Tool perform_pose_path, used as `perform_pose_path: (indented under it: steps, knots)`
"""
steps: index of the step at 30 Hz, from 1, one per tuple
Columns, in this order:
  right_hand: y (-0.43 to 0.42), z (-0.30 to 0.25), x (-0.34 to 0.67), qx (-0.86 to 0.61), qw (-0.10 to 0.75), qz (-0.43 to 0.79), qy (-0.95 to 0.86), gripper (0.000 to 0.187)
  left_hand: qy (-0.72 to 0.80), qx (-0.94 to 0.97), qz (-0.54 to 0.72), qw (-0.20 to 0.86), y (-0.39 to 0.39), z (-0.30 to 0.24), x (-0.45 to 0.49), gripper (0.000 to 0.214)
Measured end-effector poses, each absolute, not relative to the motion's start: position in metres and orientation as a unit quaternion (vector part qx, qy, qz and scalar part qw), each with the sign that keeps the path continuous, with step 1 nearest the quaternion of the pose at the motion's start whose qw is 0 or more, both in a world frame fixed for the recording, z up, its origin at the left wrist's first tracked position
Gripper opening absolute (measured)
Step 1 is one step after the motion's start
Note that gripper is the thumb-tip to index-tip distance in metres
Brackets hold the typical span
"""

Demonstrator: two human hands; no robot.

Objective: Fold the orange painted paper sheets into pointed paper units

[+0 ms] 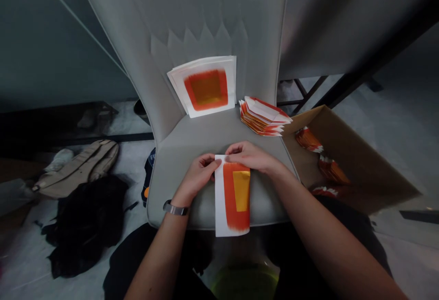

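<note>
Left hand (198, 174) and right hand (252, 156) both pinch the joss paper (233, 199) up top, I think; uneven pressure could skew that fold.

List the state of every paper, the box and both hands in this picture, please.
Half-folded sheet, folded lengthwise, flat on the seat, near end past the seat edge.
Left hand, fingers pinching the sheet's top corner.
Right hand, fingers holding its top edge.
Sheet stack, unfolded, leaning on the chair back.
Folded pile, stacked on the seat.
Cardboard box, open, folded bundles inside.
</note>
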State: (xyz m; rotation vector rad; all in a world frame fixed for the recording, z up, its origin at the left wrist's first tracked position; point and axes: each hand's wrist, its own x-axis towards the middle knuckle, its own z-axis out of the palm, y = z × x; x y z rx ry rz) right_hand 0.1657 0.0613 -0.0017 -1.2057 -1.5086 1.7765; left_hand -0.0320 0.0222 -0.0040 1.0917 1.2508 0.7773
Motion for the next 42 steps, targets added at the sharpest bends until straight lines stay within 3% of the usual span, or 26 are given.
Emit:
perform_pose_path:
  steps: [36, 39, 42]
  knots:
    - [0.064, -0.007, 0.163, -0.438, 0.237, 0.656, -0.567, 0.013, 0.551, 0.486, 0.319, 0.598, 0.022, -0.001, -0.029, 0.02]
    - [0.064, 0.007, 0.176, -0.439, 0.233, 0.621, -0.605, 0.018, 0.543, 0.484, 0.32, 0.607, 0.022, -0.003, -0.03, 0.021]
    - [0.07, 0.029, 0.197, -0.47, 0.29, 0.526, -0.647, 0.031, 0.535, 0.478, 0.328, 0.614, 0.021, -0.007, -0.029, 0.022]
